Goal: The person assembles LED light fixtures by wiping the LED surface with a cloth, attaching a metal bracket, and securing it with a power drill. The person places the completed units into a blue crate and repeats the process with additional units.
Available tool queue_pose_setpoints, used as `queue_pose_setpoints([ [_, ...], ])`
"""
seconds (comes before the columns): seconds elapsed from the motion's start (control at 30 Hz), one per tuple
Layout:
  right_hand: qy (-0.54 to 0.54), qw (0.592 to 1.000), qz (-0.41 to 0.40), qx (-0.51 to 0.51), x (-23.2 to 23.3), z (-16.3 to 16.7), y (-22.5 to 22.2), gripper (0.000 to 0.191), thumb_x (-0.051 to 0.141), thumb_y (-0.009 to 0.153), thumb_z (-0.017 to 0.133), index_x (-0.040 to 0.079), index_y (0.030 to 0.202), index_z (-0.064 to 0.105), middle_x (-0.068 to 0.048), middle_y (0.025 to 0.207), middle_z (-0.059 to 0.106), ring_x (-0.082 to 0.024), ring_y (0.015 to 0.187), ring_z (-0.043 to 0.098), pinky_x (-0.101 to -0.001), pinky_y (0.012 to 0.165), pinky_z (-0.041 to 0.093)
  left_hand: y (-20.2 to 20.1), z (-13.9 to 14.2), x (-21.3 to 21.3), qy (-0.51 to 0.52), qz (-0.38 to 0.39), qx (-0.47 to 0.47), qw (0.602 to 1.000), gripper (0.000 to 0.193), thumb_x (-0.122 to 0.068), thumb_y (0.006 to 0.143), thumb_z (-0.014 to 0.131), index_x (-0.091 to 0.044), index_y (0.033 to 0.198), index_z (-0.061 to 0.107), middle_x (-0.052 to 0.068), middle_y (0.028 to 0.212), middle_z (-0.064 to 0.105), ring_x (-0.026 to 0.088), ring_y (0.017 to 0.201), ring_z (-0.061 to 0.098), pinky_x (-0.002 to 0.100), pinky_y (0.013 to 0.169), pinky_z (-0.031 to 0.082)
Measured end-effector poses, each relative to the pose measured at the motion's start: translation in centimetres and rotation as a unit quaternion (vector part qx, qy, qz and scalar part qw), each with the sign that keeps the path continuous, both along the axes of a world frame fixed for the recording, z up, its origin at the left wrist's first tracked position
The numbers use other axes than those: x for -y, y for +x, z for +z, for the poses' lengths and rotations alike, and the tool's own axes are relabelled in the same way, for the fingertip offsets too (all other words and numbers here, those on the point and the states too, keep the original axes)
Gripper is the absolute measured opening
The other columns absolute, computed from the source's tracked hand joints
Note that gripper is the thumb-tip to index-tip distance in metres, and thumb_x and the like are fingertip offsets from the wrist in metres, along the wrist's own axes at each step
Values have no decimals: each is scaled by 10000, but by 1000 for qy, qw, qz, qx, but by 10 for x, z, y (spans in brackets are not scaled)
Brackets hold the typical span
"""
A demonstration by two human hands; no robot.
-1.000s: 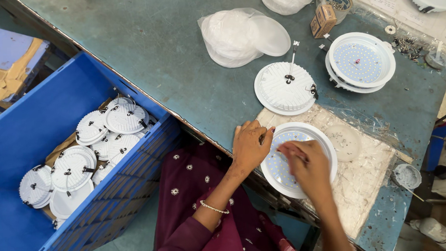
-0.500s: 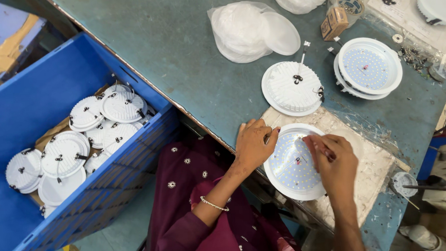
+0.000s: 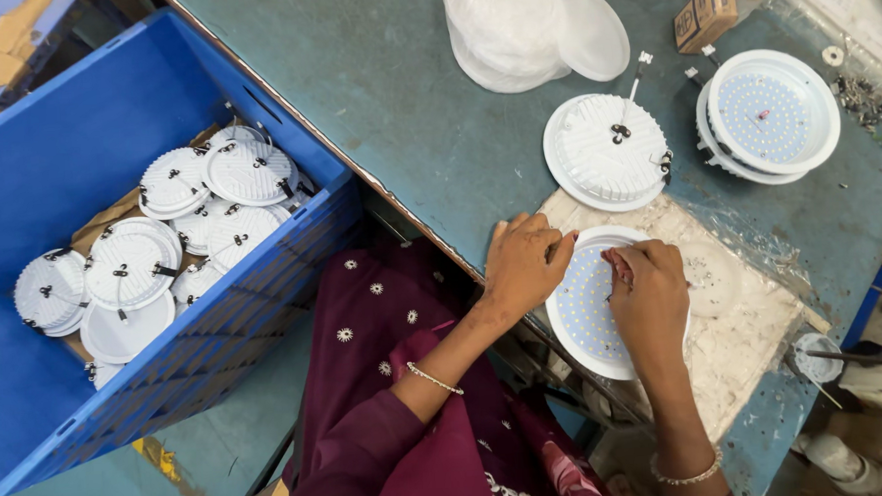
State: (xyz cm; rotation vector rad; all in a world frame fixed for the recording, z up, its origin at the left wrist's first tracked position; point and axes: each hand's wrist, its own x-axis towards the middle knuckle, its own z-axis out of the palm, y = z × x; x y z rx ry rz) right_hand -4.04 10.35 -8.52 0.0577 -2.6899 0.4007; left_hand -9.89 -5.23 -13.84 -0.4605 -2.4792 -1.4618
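Note:
A round white lamp housing (image 3: 587, 306) with a dotted LED board faces up on a white pad (image 3: 737, 334) at the table's near edge. My left hand (image 3: 523, 264) rests on its left rim and steadies it. My right hand (image 3: 649, 298) lies over the board, fingertips pinched on something small near the centre; what it pinches is too small to tell. Both hands cover much of the housing.
A face-down lamp housing (image 3: 605, 152) and a stacked face-up one (image 3: 767, 115) lie further back. A bag of white diffuser discs (image 3: 526, 26) and a small cardboard box (image 3: 705, 13) sit beyond. A blue crate (image 3: 49, 126) at left holds several finished housings (image 3: 178, 235).
The camera has moved closer and shifted. My right hand has slid leftward onto the LED board, and my left hand stays on the rim.

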Motion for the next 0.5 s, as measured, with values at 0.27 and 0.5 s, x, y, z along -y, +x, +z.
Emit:
queue_pose_setpoints([
  [0.27, 3, 998, 66, 22, -18, 3, 0, 187, 6, 882, 742, 58, 1059, 774, -97, 1061, 699, -295, 990, 654, -396, 823, 545, -4, -6, 3, 9, 1, 11, 1000, 352, -319, 969, 638, -67, 755, 758, 33, 765, 602, 225, 833, 560, 407, 815, 386],
  [0.5, -260, 952, -35, 157, -27, 11, 8, 208, -36, 957, 645, 40, 1105, 771, -118, 1081, 727, -263, 728, 661, -364, 597, 510, -6, -13, 12, 25, -6, -13, 1000, 359, -299, 962, 648, -68, 696, 716, 42, 754, 585, 227, 820, 556, 409, 815, 394],
])
